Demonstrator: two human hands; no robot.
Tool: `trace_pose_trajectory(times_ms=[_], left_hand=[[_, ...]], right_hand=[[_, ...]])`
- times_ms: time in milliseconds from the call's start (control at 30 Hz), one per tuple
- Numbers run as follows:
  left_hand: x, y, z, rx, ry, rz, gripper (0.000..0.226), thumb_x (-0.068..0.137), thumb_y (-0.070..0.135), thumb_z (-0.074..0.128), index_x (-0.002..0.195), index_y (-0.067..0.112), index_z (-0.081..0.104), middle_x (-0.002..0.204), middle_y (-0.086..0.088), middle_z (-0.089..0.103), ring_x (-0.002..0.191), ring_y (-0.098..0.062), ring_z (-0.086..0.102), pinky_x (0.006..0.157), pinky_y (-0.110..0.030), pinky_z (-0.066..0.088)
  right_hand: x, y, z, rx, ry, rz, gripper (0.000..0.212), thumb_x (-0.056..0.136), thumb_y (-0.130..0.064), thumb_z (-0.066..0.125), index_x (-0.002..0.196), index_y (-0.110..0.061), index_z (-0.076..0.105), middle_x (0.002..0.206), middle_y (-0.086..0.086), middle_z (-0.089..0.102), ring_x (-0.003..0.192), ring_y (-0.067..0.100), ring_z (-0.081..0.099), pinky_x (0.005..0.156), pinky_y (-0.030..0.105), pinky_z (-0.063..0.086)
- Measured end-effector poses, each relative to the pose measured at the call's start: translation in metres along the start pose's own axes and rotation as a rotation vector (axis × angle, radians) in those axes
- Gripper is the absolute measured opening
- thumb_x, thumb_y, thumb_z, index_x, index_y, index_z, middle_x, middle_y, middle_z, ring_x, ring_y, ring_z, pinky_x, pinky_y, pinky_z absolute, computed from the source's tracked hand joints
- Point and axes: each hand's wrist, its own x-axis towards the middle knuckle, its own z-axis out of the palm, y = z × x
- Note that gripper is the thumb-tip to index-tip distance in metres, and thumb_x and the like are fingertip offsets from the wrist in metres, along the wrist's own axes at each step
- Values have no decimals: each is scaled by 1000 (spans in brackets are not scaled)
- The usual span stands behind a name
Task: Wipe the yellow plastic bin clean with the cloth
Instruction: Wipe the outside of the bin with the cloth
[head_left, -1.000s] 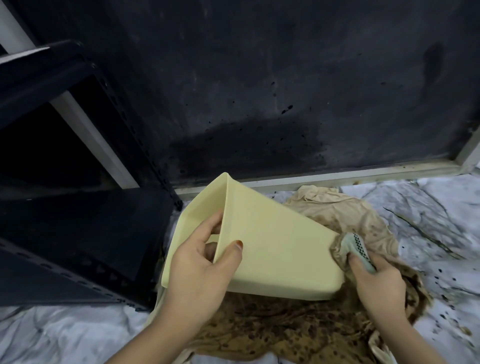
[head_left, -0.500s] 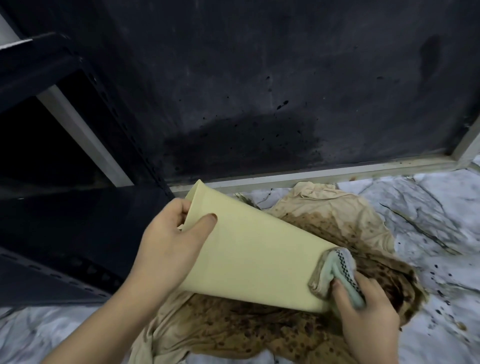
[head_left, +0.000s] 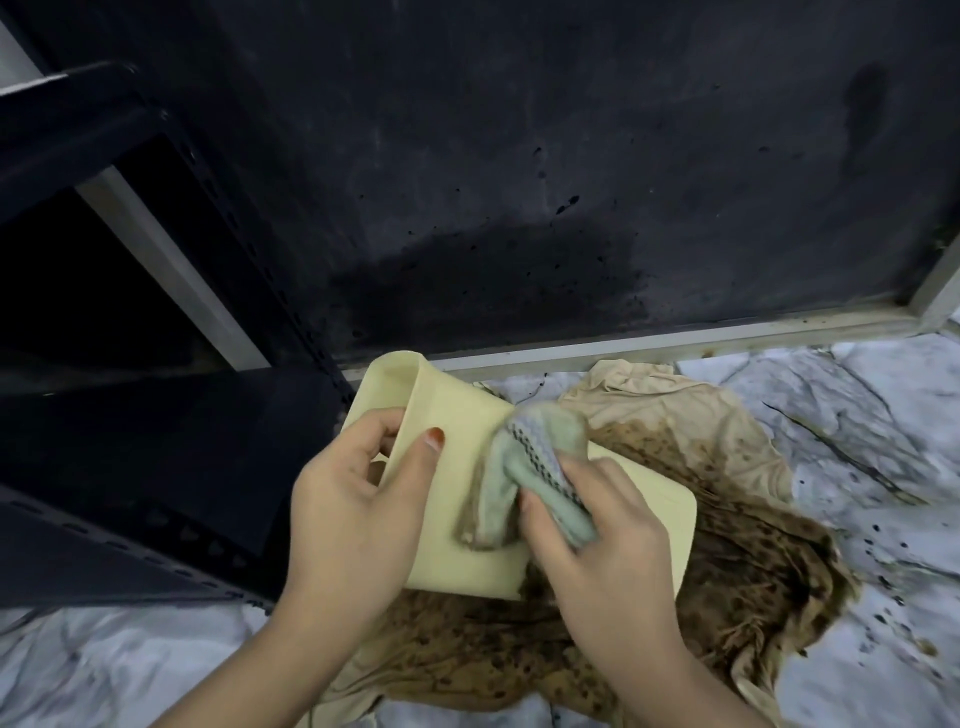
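The yellow plastic bin (head_left: 457, 551) lies on its side above the floor, its open mouth turned left toward the shelf. My left hand (head_left: 353, 509) grips its rim, thumb on the outer wall and fingers inside. My right hand (head_left: 597, 530) holds a bunched pale green cloth (head_left: 530, 467) with a dark stitched edge, pressed on the bin's upper outer wall near the middle. The cloth's hanging end looks brown with dirt.
Under the bin lies a beige rag (head_left: 675, 545) soaked with brown stains, spread on a marble-patterned floor (head_left: 857, 415) speckled with dark spots. A black metal shelf (head_left: 156, 467) stands at the left. A dark wet-stained wall (head_left: 519, 208) rises behind a pale baseboard (head_left: 675, 343).
My right hand has slid the cloth from the bin's bottom right corner leftward onto the middle of its outer wall. My left hand has kept its grip on the rim.
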Motion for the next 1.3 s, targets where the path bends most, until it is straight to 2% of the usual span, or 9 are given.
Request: trace_pose_trajectory(times_ms=[67,200,467,633,900,1033,1133,1233,1300], left_hand=[[-8,-3,3,3,-24,2,19,84,19,64,73,33,69,73,14,72,57,-5,65,50,-21,52],[-10,-8,3,16,-34,3,17,83,19,65,73,32,69,72,11,71,54,-4,62,46,-15,46],[-8,-9,-1,25,-38,-19,15,84,23,63,79,37,66,78,5,72,65,-18,66,57,-32,52],[-9,-7,-1,36,-46,-34,14,83,24,63,79,37,66,78,1,72,70,-24,67,65,-44,55],[-7,-5,-1,26,-92,-82,14,84,23,63,81,36,67,82,7,73,77,-18,69,70,-39,55],[-3,4,-3,30,-153,-125,29,86,15,59,77,42,66,82,21,72,72,-4,68,61,-23,51],[1,11,-4,65,-186,-152,46,85,7,53,66,46,65,73,28,71,67,2,67,55,-19,49],[4,13,-5,7,-170,-182,34,87,9,53,75,37,68,66,25,71,58,6,65,46,-9,47],[7,13,-6,-21,-156,-205,21,87,17,55,88,31,71,64,22,72,55,5,65,50,-14,50]], right_hand=[[16,-8,0,11,-3,-11,29,78,-40,54,102,-27,63,82,-16,54,80,9,55,65,21,44],[33,2,-12,10,-44,75,20,80,-28,60,99,-30,66,83,-10,60,80,8,55,64,20,40],[24,56,-36,3,4,381,6,82,-20,61,85,-22,67,72,-4,66,71,17,61,62,33,46],[13,82,-46,-28,47,486,12,84,-20,61,93,-15,68,70,-1,65,68,20,59,57,32,41],[-6,110,-54,-92,112,649,30,86,-24,59,110,-9,64,90,11,66,85,31,58,68,34,40],[-16,115,-52,-88,153,711,34,84,-26,61,112,-8,63,106,16,67,95,33,59,82,41,47],[-21,111,-51,-87,165,712,31,83,-25,61,110,-9,64,102,14,65,94,31,57,83,41,46],[-24,106,-53,-113,139,681,26,83,-19,62,106,-8,65,89,13,58,83,27,50,76,36,39],[-26,102,-52,-144,120,640,25,82,-16,63,106,-8,65,87,12,56,81,25,49,73,34,37]])
